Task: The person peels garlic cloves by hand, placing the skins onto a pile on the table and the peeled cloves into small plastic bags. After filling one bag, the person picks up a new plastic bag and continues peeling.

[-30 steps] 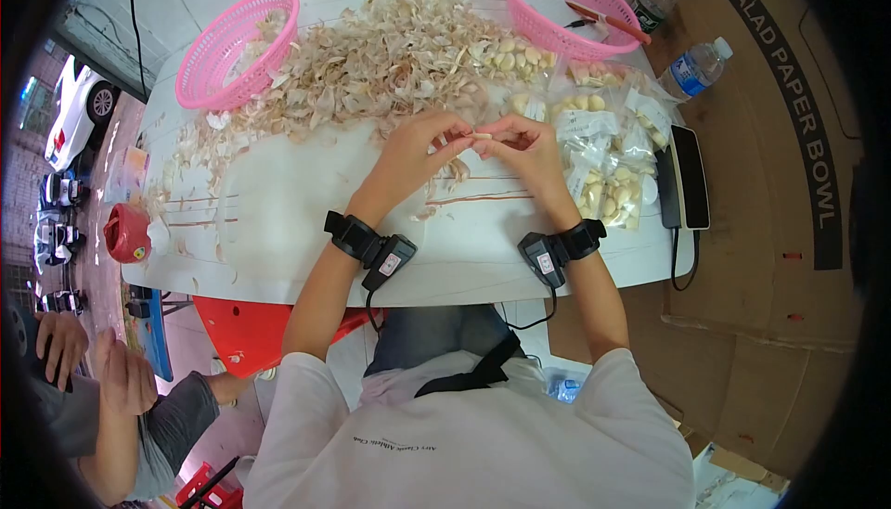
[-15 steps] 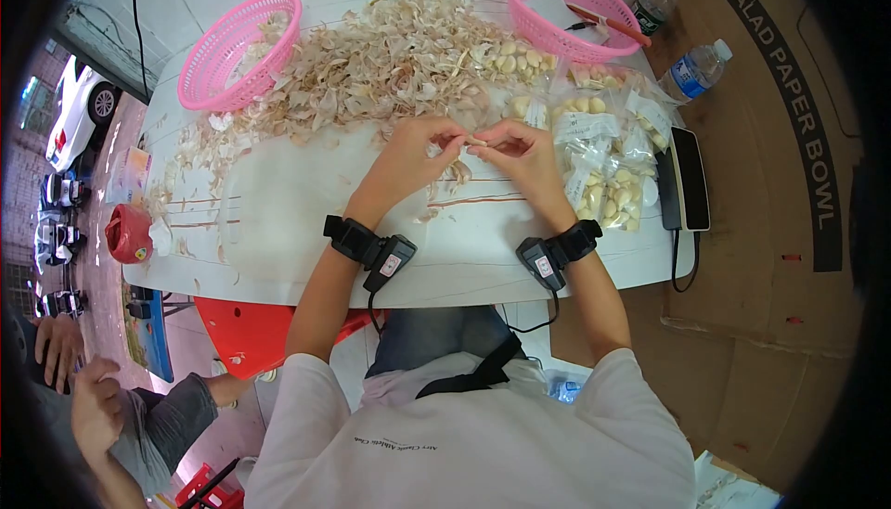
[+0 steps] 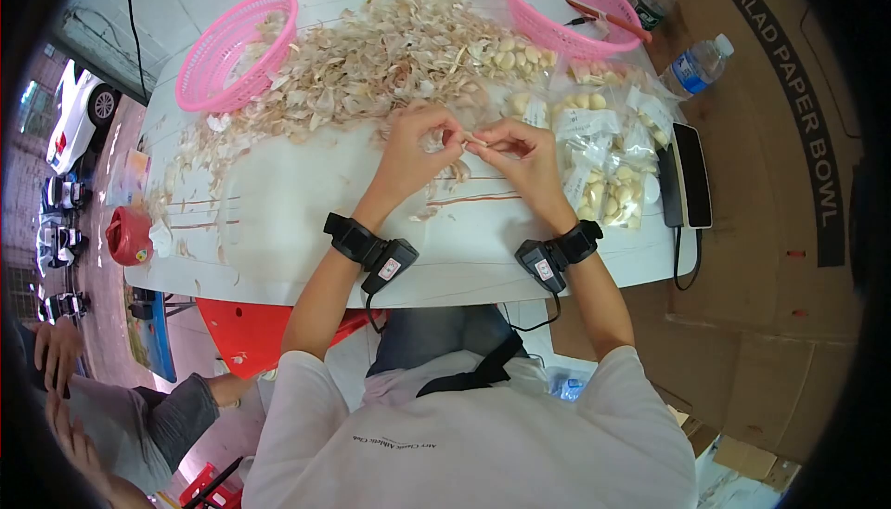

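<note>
My left hand [image 3: 420, 145] and my right hand [image 3: 518, 152] meet over the table, fingertips pinched together on one small garlic clove [image 3: 476, 141]. Most of the clove is hidden by the fingers. Just beyond them lies a wide heap of dry garlic skins [image 3: 362, 64]. A few loose peels [image 3: 457, 173] rest on the tabletop below the hands. Peeled garlic cloves [image 3: 516, 56] sit at the heap's right end. To the right of my right hand are clear bags of peeled cloves [image 3: 613, 195] with white labels.
Pink baskets stand at the back left [image 3: 190, 68] and back right [image 3: 520, 8]. Two water bottles [image 3: 698, 68] and a phone [image 3: 691, 175] line the right edge, beside a large cardboard box [image 3: 761, 258]. A red bag [image 3: 128, 235] sits left. Another person [image 3: 139, 425] is at lower left.
My hands stay almost in place, still pinching the clove, with small finger shifts. At the lower left, the other person's raised hand has dropped toward their other hand.
</note>
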`<state>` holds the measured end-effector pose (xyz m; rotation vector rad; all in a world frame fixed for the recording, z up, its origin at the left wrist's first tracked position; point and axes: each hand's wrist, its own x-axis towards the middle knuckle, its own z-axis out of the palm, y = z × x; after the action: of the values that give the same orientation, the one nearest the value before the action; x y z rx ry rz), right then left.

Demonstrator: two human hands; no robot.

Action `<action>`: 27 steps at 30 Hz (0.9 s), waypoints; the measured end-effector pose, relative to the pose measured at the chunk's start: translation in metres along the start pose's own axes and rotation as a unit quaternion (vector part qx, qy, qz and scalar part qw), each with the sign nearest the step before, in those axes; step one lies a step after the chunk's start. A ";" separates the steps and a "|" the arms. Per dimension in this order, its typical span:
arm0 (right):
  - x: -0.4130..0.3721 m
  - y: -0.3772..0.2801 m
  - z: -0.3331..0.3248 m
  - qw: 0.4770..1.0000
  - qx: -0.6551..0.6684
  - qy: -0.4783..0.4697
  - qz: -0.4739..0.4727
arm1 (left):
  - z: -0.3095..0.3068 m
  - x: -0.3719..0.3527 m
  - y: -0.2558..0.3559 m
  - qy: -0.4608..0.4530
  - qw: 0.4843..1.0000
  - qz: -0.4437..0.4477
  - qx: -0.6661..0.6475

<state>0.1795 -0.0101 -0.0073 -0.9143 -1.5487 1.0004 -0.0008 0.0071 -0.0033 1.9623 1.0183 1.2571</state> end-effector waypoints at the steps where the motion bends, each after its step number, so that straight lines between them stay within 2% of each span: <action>1: 0.000 -0.003 0.000 1.000 0.001 -0.004 -0.002 | 0.001 -0.001 0.000 -0.002 1.000 -0.001 -0.001; 6: -0.002 -0.008 -0.002 0.999 0.038 -0.018 0.029 | 0.001 -0.002 0.002 -0.007 1.000 -0.003 -0.005; 11: 0.002 -0.004 -0.003 0.987 0.135 -0.051 0.064 | 0.000 -0.002 0.004 -0.015 0.999 -0.004 -0.052; 21: 0.004 0.007 -0.009 0.977 0.160 -0.104 0.095 | 0.003 -0.002 0.003 -0.009 0.997 0.019 -0.075; 23: 0.004 0.010 -0.008 0.952 0.254 -0.102 0.134 | 0.003 -0.002 0.004 -0.007 0.996 0.014 -0.085; 27: 0.004 0.012 -0.010 0.940 0.275 -0.096 0.178 | 0.000 -0.002 0.004 -0.007 0.998 -0.015 -0.058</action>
<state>0.1895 -0.0005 -0.0159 -0.7188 -1.1689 1.7205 -0.0003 0.0039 -0.0013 1.8590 0.9429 1.2572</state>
